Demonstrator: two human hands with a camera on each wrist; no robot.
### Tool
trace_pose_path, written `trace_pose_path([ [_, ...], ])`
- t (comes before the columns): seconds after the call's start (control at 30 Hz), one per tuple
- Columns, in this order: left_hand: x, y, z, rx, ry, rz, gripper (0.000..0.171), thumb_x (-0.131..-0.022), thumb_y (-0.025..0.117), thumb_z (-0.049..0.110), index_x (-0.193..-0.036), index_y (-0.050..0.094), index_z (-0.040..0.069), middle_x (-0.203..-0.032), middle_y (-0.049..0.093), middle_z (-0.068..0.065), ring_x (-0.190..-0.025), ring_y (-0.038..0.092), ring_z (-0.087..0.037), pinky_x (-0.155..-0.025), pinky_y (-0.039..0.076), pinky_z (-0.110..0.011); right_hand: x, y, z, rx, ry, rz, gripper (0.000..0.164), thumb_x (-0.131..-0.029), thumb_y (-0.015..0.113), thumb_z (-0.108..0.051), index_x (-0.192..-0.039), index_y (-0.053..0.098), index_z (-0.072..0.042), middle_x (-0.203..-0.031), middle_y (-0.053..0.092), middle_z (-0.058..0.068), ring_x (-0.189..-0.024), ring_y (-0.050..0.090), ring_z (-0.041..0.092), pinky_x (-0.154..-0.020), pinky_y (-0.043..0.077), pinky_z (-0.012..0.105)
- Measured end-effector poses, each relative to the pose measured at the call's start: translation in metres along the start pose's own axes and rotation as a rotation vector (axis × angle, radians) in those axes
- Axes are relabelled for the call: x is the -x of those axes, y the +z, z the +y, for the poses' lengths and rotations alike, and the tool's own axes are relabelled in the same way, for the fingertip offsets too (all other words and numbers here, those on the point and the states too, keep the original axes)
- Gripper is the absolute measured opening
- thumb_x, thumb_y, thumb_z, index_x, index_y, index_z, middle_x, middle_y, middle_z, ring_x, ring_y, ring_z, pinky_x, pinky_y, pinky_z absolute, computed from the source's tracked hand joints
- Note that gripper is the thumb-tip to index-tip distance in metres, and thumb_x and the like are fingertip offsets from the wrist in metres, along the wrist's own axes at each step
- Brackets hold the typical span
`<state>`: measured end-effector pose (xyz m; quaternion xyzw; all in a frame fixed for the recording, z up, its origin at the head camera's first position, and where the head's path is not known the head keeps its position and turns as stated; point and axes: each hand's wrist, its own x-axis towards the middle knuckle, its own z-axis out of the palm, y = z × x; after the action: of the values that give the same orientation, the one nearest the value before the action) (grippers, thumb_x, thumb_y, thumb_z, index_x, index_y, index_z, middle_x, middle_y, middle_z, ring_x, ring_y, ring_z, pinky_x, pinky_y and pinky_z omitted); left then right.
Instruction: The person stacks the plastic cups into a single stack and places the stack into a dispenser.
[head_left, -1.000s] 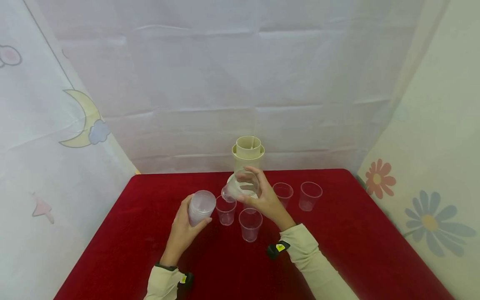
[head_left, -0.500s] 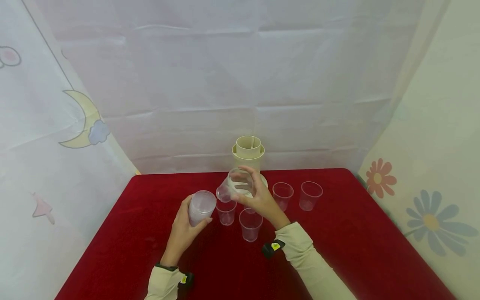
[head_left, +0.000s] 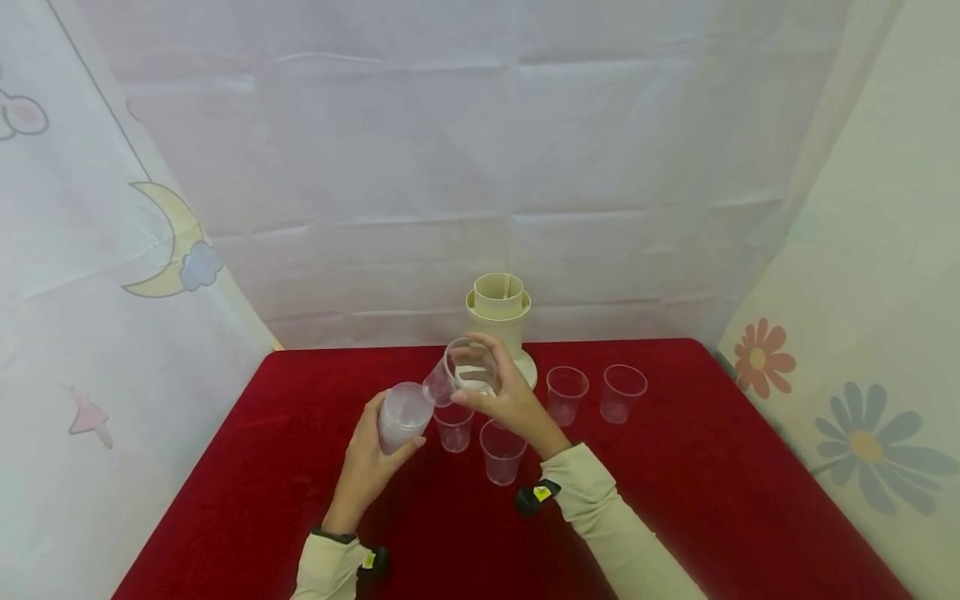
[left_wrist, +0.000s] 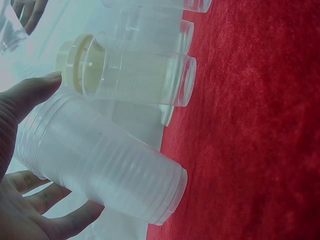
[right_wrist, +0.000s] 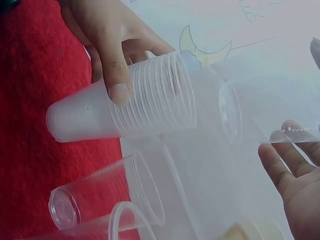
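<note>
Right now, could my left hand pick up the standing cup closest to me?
Probably not as things stand: your left hand grips the stack of cups. Otherwise, the standing cup closest to you looks open from its near side.

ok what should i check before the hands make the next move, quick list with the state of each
1. Stack secure: ok, the left hand grips it around the side.
2. Cup secure: ok, the right hand holds it.
3. Stack mouth unblocked: ok, it opens upward, though the stack leans.
4. Cup base facing the stack: ok, base first, cup tilted.
5. Cup inside stack: not ok, the right wrist view shows a gap between them.
6. Number of cups in the stack: cannot tell, the rims blend together.
</note>
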<state>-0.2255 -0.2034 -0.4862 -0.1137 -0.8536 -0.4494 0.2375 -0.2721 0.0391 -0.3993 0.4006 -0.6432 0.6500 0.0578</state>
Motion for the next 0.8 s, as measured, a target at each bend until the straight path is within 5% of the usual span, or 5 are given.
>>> trace_pose_path([
  [0.5,-0.001,0.001,0.000,0.011,0.007,-0.002,0.089,-0.075,0.089,0.026,-0.147,0.039,0.014,-0.133,0.055,-0.014,-0.112,0.056,-0.032,-0.090,0.048,-0.057,-0.005,0.012,0.004,-0.035,0.008,-0.034,0.079,-0.087,0.076,-0.003,-0.148,0.025,0.005,-0.136,0.049,0.034,-0.126,0.047,0.052,-0.102,0.039,0.065],
  [0.8,-0.001,0.001,-0.002,0.008,0.007,-0.012,0.089,-0.076,0.088,0.027,-0.148,0.038,0.015,-0.134,0.055,-0.013,-0.112,0.056,-0.032,-0.091,0.048,-0.058,-0.007,0.020,0.010,-0.024,0.004,-0.049,0.082,-0.088,0.079,-0.029,-0.148,0.029,-0.002,-0.136,0.054,0.022,-0.126,0.051,0.042,-0.102,0.045,0.057],
])
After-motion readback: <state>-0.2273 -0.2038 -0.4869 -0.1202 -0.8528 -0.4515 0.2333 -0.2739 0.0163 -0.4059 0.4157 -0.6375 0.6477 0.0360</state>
